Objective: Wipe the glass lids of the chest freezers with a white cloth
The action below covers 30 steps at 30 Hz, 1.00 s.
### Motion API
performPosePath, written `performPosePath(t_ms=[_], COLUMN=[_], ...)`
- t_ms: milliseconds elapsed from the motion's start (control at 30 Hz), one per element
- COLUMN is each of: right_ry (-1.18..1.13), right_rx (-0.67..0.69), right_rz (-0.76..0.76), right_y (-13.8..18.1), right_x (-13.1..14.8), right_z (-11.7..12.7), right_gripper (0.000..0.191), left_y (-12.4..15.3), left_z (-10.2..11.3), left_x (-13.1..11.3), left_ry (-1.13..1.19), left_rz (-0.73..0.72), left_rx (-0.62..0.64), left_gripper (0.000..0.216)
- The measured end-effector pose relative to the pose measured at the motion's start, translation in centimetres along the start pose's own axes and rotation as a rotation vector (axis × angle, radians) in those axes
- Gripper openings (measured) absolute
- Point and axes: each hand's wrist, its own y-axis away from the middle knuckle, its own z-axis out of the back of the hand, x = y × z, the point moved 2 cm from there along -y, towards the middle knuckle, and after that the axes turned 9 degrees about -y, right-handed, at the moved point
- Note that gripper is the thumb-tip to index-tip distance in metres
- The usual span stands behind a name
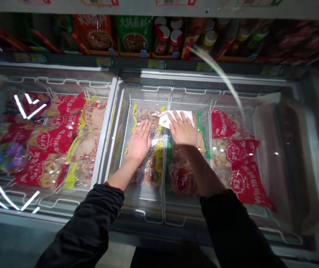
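Both my arms reach into an open chest freezer (287, 123). My left hand (139, 142) lies flat, fingers stretched out, on a clear pack of frozen food with yellow trim (151, 167) in a wire basket (144, 191). My right hand (182, 130) rests palm down with fingers spread on a white cloth or paper (167, 118), which lies over clear packs with green trim (181, 175) in the neighbouring basket. Neither hand grips anything.
Red packs (243, 167) fill the basket to the right. The left freezer section, under a closed glass lid (50, 78), holds more red and yellow packs (56, 137). A shelf above carries sauce bags (134, 35) and jars (170, 37).
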Motion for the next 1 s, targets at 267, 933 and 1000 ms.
performPosePath(t_ms=[267,933,1000], right_ry=[0.001,0.026,0.033], right_rx=[0.000,-0.042,-0.015], right_rz=[-0.213,-0.161,-0.114], right_y=[3.1,5.1,4.9], right_x=[-2.2,-2.4,-2.0], right_z=[0.5,-0.1,0.0], right_gripper=[0.061,0.061,0.061], left_y=[-0.3,-0.4,-0.5], left_z=[-0.5,0.4,0.4], left_x=[0.2,-0.6,-0.8], left_ry=[0.008,-0.040,-0.047], left_rz=[0.028,0.035,0.042], left_rx=[0.060,0.047,0.053], left_gripper=[0.066,0.064,0.064])
